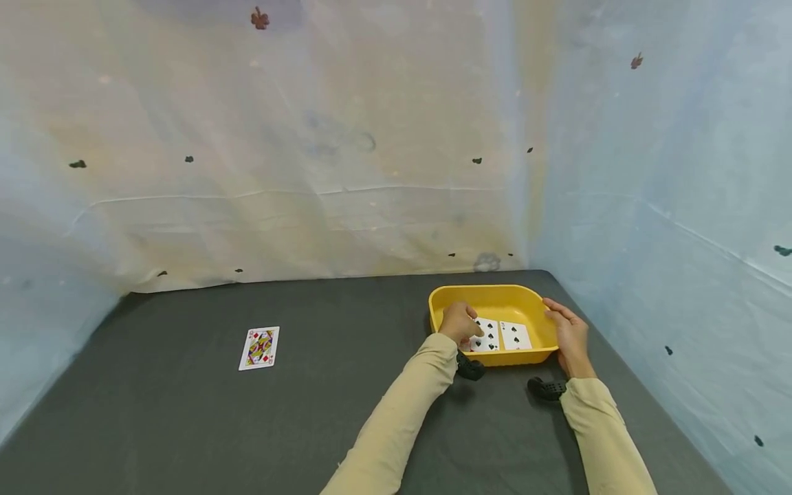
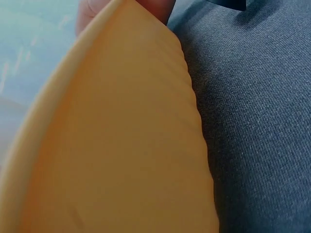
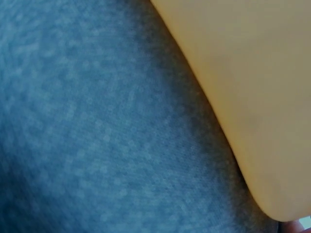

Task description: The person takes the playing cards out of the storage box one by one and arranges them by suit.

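A yellow plastic tray [image 1: 489, 358] sits on the dark cloth at the right, its wall [image 2: 121, 121] filling much of the left wrist view. My left hand [image 1: 459, 322] reaches over its left side, thumb and forefinger at the left edge of a spade playing card [image 1: 489, 335], seeming to pinch it. To the right of that card lies another spade card [image 1: 515, 336] on the tray floor. Part of a further card [image 1: 466, 346] shows below my left hand, mostly hidden. My right hand [image 1: 570, 339] grips the tray's right rim, thumb over the top.
A queen of diamonds [image 1: 259, 348] lies face up on the dark cloth [image 1: 185, 426], well left of the tray. Pale fabric walls [image 1: 309, 137] stand behind and at both sides. A black band [image 1: 547, 389] is on my right wrist, another [image 1: 470, 366] on my left.
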A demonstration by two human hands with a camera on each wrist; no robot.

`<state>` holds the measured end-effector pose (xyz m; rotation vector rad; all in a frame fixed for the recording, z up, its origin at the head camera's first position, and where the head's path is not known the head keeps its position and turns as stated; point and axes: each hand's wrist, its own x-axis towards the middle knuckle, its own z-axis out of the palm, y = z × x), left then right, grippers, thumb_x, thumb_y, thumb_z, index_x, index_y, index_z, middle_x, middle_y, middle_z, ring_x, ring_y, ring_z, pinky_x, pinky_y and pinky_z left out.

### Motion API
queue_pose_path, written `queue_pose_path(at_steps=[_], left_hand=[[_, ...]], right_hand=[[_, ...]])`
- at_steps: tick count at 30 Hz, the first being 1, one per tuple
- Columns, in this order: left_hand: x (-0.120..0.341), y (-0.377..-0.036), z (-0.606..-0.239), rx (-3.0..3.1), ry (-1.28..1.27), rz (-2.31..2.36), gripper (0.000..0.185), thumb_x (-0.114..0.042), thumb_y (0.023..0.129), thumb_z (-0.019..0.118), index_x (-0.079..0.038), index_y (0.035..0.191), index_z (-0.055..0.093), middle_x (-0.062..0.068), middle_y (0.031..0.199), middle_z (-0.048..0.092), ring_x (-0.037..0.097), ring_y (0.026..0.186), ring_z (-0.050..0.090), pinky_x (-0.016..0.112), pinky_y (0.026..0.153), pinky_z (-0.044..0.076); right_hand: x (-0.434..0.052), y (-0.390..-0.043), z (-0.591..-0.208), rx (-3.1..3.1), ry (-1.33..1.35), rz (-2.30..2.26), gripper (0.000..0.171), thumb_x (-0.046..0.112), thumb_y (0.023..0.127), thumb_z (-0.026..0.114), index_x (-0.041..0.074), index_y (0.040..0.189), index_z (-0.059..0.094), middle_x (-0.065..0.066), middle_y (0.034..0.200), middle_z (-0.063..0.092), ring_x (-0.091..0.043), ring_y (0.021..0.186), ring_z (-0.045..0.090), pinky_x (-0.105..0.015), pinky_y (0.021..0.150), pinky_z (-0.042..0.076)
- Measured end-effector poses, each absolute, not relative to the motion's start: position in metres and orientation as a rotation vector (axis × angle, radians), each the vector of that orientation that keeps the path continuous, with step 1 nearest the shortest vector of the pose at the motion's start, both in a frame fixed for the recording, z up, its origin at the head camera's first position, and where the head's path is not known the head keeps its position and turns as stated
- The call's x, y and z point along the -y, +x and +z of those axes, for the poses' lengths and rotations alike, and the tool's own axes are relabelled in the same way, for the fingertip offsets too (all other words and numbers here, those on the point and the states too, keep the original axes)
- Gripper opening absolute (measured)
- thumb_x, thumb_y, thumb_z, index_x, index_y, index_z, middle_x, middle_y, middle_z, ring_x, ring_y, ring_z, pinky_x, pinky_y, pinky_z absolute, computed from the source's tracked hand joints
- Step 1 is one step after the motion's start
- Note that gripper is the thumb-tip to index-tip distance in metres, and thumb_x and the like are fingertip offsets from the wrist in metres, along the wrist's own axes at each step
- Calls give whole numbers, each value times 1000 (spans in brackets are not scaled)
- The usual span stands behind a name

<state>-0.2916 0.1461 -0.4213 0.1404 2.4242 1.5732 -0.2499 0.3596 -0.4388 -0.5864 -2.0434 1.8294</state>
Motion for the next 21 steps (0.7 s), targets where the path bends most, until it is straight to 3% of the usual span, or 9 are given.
queue_pose_path(at_steps=[4, 7, 11, 15, 21], left_hand=[[-149, -292, -422, -2472, 177, 1533, 36, 7, 68, 85, -1, 96, 64, 9, 90, 51, 20, 77, 45, 29, 59, 46], [-150, -293, -423, -2461, 162, 1523, 45, 6, 70, 83, -1, 110, 64, 12, 101, 54, 22, 83, 47, 32, 62, 49], [-149, -296, -423, -2456, 179, 1479, 59, 5, 71, 83, -1, 125, 60, 18, 117, 55, 23, 84, 47, 31, 57, 48], [-150, -299, -423, -2458, 213, 1381, 55, 4, 70, 84, -2, 121, 63, 17, 113, 58, 22, 74, 50, 29, 53, 45], [-152, -300, -426, -2555, 328, 1192, 51, -2, 68, 88, -3, 114, 67, 9, 106, 66, 18, 77, 56, 27, 65, 52]], right_hand=[[-360, -251, -440, 2030, -592, 1822, 38, 20, 100, 54, 6, 136, 57, -6, 141, 50, -18, 117, 51, -20, 86, 48], [-360, -251, -441, 2025, -594, 1809, 38, 18, 100, 55, 6, 135, 57, -5, 138, 52, -18, 116, 52, -22, 88, 48], [-359, -252, -441, 2029, -582, 1803, 37, 18, 100, 54, 5, 135, 57, -5, 137, 53, -17, 115, 52, -25, 92, 47], [-360, -252, -441, 2036, -572, 1792, 37, 18, 100, 53, 5, 135, 57, -5, 137, 52, -16, 116, 51, -27, 94, 45], [-360, -251, -440, 2025, -600, 1799, 36, 19, 100, 55, 7, 134, 59, -1, 133, 54, -12, 112, 51, -23, 90, 46]])
